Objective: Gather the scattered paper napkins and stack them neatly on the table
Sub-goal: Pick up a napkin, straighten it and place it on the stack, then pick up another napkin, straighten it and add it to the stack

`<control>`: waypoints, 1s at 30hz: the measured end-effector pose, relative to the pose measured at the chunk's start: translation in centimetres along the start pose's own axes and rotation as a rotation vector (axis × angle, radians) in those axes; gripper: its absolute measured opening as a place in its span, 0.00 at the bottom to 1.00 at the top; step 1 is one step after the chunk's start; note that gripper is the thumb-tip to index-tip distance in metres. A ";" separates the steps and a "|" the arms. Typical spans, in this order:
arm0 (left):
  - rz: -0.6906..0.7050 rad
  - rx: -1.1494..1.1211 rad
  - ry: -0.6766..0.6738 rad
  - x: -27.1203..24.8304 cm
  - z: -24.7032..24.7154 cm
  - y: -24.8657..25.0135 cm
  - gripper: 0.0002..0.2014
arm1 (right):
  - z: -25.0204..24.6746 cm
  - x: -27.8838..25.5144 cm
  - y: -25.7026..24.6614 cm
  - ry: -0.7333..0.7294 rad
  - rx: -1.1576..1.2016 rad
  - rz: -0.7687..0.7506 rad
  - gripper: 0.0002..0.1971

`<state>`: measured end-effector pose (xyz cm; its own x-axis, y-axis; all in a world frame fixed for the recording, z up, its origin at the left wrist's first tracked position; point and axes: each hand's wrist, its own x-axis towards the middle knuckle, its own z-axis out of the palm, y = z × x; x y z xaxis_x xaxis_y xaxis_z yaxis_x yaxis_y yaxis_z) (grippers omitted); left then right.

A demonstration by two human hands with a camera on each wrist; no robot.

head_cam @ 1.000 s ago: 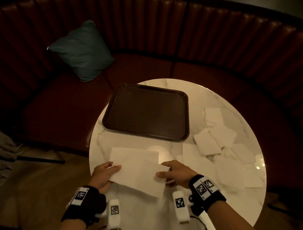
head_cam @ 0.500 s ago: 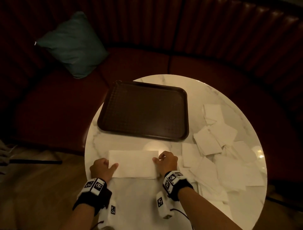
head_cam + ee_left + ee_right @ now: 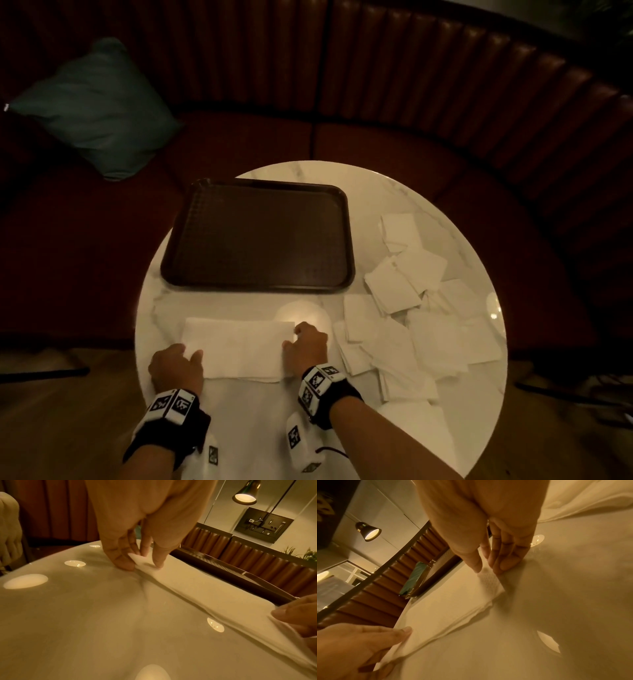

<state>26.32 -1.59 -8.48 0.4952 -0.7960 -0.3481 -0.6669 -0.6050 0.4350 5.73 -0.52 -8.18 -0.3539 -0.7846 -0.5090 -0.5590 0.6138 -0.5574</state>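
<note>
Dim booth seating [image 3: 394, 144] of ribbed dark red curves round a round marble table [image 3: 404, 192]. Head view: brown tray [image 3: 260, 236] at the table's 11 o'clock; teal cushion [image 3: 92, 109] on the seat well beyond it; loose napkins [image 3: 421, 318] overlapping in a heap from 2 to 4 o'clock; one long folded napkin [image 3: 239, 347] flat at 7 o'clock, just short of the tray. Left hand [image 3: 174, 366] pinches its left end, right hand [image 3: 305, 346] its right end, hands apart by the napkin's length. Left wrist view: left hand [image 3: 137, 538] with thumb on top and fingers [image 3: 120, 559] curled at the napkin's [image 3: 197, 586] end; tray rim behind; lit lamp [image 3: 245, 494] at 1 o'clock. Right wrist view: right hand [image 3: 488, 527] with thumb on top of the napkin's [image 3: 450, 601] corner and fingers [image 3: 506, 559] at its edge, layered edges showing; left hand [image 3: 356, 646] at 8 o'clock gripping the far end.
</note>
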 end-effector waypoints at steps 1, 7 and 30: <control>-0.030 -0.012 0.011 -0.1 0.1 0.2 0.19 | 0.3 -0.1 0.0 0.002 -0.012 -0.016 0.18; -0.068 0.004 -0.036 0.3 -0.1 0.5 0.18 | -0.5 -1.1 -0.1 0.001 -0.057 -0.067 0.21; 0.034 -0.174 -0.048 -8.2 -2.5 3.6 0.09 | -17.2 6.8 7.7 0.379 -0.002 -0.002 0.09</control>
<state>21.25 2.76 -1.99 0.4440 -0.8169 -0.3681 -0.5747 -0.5748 0.5825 -13.87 -2.60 -4.64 -0.6049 -0.7627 -0.2286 -0.5614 0.6122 -0.5568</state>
